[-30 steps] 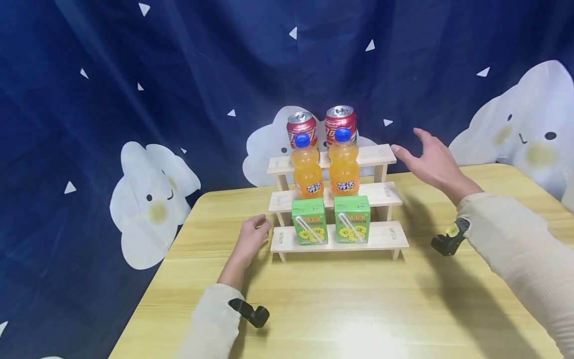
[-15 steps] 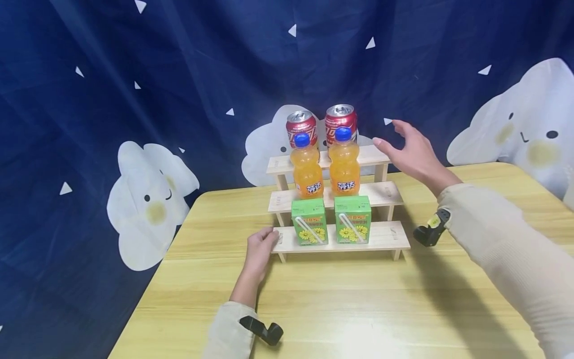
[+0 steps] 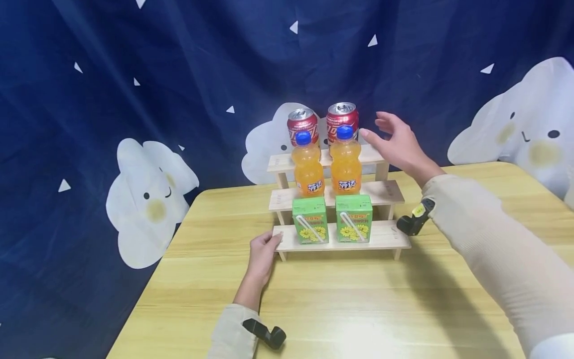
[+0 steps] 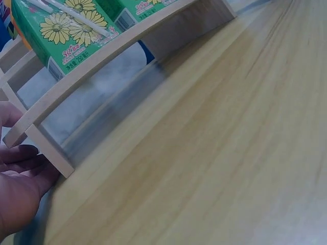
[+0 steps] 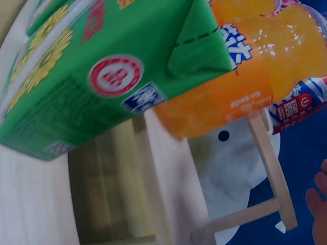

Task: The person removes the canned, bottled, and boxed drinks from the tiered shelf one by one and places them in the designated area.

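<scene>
A three-step wooden display rack (image 3: 385, 233) stands on the table. At the left end of its lowest step, my left hand (image 3: 262, 255) grips the board; in the left wrist view the thumb lies over it and the fingers (image 4: 30, 173) are beneath. My right hand (image 3: 400, 143), fingers apart and holding nothing, hovers above the rack's right end, close to the right red soda can (image 3: 343, 115). Beside that can on the top step is another red can (image 3: 302, 119). Two orange soda bottles, left (image 3: 308, 172) and right (image 3: 346, 169), fill the middle step. Below them are two green drink cartons, left (image 3: 310, 220) and right (image 3: 353, 219).
The light wood table (image 3: 341, 299) extends in front of the rack and to both sides. Behind it hangs a dark blue curtain (image 3: 215, 60) with white cloud faces and triangles. A black wrist camera (image 3: 416, 218) on the right arm is near the lowest step's right end.
My left hand has come right and taken hold of the lowest step's left end. My right hand has moved left, nearer the right can. The drinks stay in their places.
</scene>
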The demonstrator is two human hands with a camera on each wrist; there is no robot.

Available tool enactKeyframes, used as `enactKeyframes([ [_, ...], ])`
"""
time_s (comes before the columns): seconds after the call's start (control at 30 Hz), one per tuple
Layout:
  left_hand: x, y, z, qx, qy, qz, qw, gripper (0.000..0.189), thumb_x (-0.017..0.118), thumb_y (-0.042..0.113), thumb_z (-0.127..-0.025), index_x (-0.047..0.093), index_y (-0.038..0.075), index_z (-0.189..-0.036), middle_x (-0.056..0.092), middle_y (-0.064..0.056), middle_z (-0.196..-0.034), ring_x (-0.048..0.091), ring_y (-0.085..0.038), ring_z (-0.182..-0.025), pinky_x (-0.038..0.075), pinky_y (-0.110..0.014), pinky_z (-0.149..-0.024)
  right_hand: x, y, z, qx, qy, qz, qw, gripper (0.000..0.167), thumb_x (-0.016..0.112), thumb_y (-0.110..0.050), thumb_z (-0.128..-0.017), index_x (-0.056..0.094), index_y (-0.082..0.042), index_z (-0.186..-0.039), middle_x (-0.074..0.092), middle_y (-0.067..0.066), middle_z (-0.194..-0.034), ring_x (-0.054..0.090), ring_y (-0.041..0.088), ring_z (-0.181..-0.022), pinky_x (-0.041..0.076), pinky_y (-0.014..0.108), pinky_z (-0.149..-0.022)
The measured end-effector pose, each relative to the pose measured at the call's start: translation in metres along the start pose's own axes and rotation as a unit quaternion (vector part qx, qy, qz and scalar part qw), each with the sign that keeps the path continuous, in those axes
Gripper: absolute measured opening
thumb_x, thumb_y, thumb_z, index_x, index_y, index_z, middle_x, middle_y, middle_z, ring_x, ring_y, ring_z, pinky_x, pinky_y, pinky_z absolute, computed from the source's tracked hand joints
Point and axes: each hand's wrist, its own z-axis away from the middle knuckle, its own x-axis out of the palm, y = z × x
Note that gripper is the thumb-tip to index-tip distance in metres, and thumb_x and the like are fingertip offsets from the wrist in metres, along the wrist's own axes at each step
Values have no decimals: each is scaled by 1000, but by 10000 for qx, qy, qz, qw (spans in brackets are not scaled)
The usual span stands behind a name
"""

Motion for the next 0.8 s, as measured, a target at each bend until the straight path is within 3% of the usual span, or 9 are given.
enactKeyframes([
  [0.3, 3, -5, 1, 80, 450, -476, 9978, 33, 57, 19, -91, 64, -8, -109, 67, -18, -103, 62, -13, -88, 52, -22, -81, 5, -11, -12, 26, -179, -273, 9995, 87, 56, -61, -83, 21, -20, -150, 31, 9, -152, 29, 26, -139, 27, 51, -111],
  [0.8, 4, -6, 1, 150, 543, -426, 9975, 31, 58, 17, -89, 65, -9, -106, 68, -19, -96, 64, -13, -82, 54, -21, -75, 9, -22, -21, -187, -528, -711, 9959, 70, 56, -41, -92, 24, -19, -150, 38, 9, -149, 38, 25, -134, 32, 41, -111],
])
